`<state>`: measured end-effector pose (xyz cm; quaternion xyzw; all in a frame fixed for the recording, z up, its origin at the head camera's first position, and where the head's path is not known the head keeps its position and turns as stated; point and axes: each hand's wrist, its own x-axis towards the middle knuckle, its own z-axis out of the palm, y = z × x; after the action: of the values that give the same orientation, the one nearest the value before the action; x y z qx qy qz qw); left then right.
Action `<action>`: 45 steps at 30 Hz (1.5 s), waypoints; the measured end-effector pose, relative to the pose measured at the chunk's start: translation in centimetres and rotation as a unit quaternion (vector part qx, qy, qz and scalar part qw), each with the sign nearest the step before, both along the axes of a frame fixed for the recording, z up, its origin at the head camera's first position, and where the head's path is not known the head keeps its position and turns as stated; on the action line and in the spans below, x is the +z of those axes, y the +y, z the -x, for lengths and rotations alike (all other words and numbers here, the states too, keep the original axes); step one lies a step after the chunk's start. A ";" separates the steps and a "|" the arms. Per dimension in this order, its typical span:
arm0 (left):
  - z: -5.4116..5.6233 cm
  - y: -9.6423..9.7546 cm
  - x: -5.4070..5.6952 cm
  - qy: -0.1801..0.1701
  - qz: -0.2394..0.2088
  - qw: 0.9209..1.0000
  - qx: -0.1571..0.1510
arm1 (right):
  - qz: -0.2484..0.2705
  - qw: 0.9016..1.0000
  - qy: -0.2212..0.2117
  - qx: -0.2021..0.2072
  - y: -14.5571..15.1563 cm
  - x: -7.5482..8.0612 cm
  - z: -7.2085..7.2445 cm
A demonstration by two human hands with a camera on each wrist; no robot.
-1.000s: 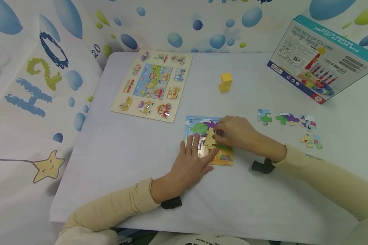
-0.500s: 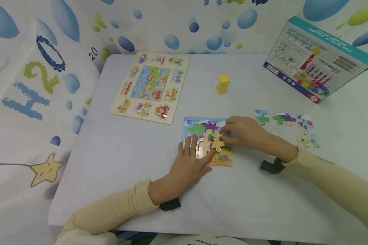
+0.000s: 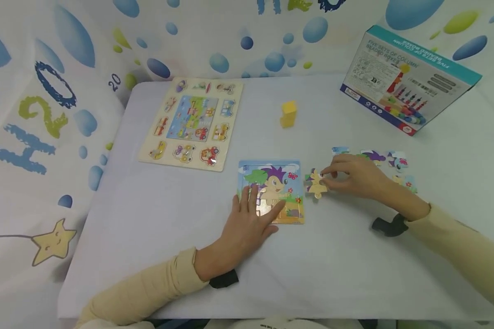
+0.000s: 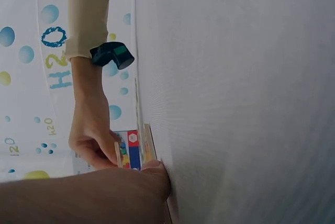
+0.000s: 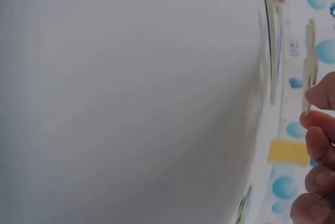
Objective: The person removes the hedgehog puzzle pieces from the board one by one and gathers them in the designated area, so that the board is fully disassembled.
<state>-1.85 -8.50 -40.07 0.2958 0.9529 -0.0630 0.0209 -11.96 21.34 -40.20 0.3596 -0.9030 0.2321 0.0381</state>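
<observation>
My left hand (image 3: 247,224) lies with spread fingers on the lower left of a square jigsaw puzzle board (image 3: 294,169) that pictures a purple-haired cartoon figure. Its fingers hide part of the picture. To the right of the board, my right hand (image 3: 354,178) pinches a yellowish puzzle piece (image 3: 316,185) between thumb and index finger. In the right wrist view that puzzle piece (image 5: 311,62) appears edge-on, raised above the tabletop. Several loose puzzle pieces (image 3: 397,160) lie beyond and beside the right hand, some of them partly covered by it.
A wooden vehicle puzzle board (image 3: 160,137) lies at the back left. Yellow blocks (image 3: 288,114) stand near the back middle. A large toy box (image 3: 407,82) stands at the back right, against a patterned curtain (image 3: 230,36). White cloth covers the table (image 3: 169,214).
My right hand has lifted the yellowish puzzle piece from the board and carried it right, past the board's edge. My left hand stays on the board. The head view has shifted slightly.
</observation>
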 end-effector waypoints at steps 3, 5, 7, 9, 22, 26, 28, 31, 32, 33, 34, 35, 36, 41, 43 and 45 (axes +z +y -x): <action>-0.3 -0.1 -0.2 0.001 -0.012 1.000 -0.003 | 0.007 1.000 0.003 -0.009 1.8 -0.2 -0.4; -0.5 -0.2 -0.3 0.005 -0.020 1.000 -0.005 | 0.011 1.000 0.004 -0.018 3.0 -0.2 -0.7; -0.5 -0.3 -0.4 0.014 -0.026 1.000 -0.007 | 0.010 0.999 0.006 -0.033 4.3 0.0 -0.9; -0.4 -0.3 -0.4 0.024 -0.032 0.999 -0.010 | 0.004 0.999 0.008 -0.050 5.5 0.2 -1.0; -0.2 -0.4 -0.6 0.029 -0.033 0.999 -0.011 | -0.030 0.996 0.015 -0.088 11.3 0.2 -1.1; -0.2 -0.3 -0.5 0.028 -0.032 0.999 -0.012 | -0.015 0.997 0.021 -0.077 11.9 -0.2 -1.0; -0.2 -0.3 -0.4 0.030 -0.030 0.999 -0.014 | -0.007 0.997 0.027 -0.070 12.1 -0.4 -0.9; -0.2 -0.3 -0.4 0.035 -0.026 0.999 -0.016 | 0.000 0.998 0.036 -0.059 12.2 -0.4 -0.9; -0.2 -0.3 -0.4 0.040 -0.024 0.999 -0.017 | -0.003 0.998 0.036 -0.060 12.2 -0.5 -0.9; -0.2 -0.3 -0.4 0.040 -0.024 0.999 -0.016 | -0.005 0.998 0.035 -0.059 12.2 -0.5 -0.9; -0.2 -0.3 -0.4 0.040 -0.026 0.999 -0.016 | -0.007 0.998 0.034 -0.059 12.3 -0.5 -0.9; -0.2 -0.3 -0.4 0.041 -0.025 0.999 -0.015 | -0.010 0.998 0.031 -0.060 12.3 -0.5 -0.8; -0.2 -0.3 -0.3 0.040 -0.026 0.999 -0.014 | -0.015 0.998 0.028 -0.062 12.3 -0.5 -0.8; -0.1 -0.2 -0.4 0.039 -0.026 0.999 -0.014 | -0.039 0.997 0.007 -0.072 12.5 -0.4 -1.0; -0.1 -0.2 -0.4 0.036 -0.026 0.999 -0.013 | -0.046 0.996 0.005 -0.072 12.5 -0.4 -1.1; -0.1 -0.2 -0.3 0.033 -0.023 0.999 -0.013 | -0.049 0.996 0.006 -0.069 12.5 -0.3 -1.2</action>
<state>-1.73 -8.70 -40.38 0.3059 0.9505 -0.0507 -0.0186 -10.81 33.86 -40.55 0.2988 -0.9357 0.1827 0.0420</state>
